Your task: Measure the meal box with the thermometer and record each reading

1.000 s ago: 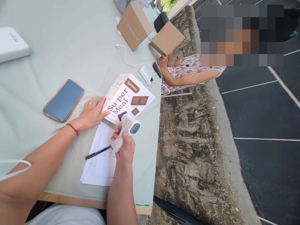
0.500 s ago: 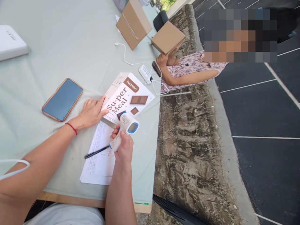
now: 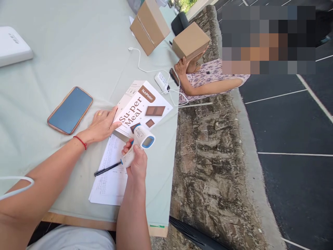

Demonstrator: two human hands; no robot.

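A white and brown Su-per Meal box (image 3: 156,97) lies on the table. My left hand (image 3: 101,125) is on its near left corner, the fingers along the side panel and the thumb over the printed face. Held in my right hand (image 3: 136,159) by its handle is a white and blue infrared thermometer (image 3: 143,136), its small screen facing me and its head overlapping the box's lower edge. Below the box are printed sheets (image 3: 106,187), partly covered by my right arm. A black pen (image 3: 108,169) lies on them, one end reaching my right hand.
A phone (image 3: 70,110) lies left of my left hand. Farther off are a white device (image 3: 13,47), a cardboard box (image 3: 149,27), and a charger (image 3: 161,82) with a looped white cable. Across the table's corner, a person (image 3: 213,78) holds another cardboard box (image 3: 191,41).
The other person's cardboard box has tilted and shifted slightly to the right. My hands, the thermometer and the Su-per Meal box stay almost as they were.
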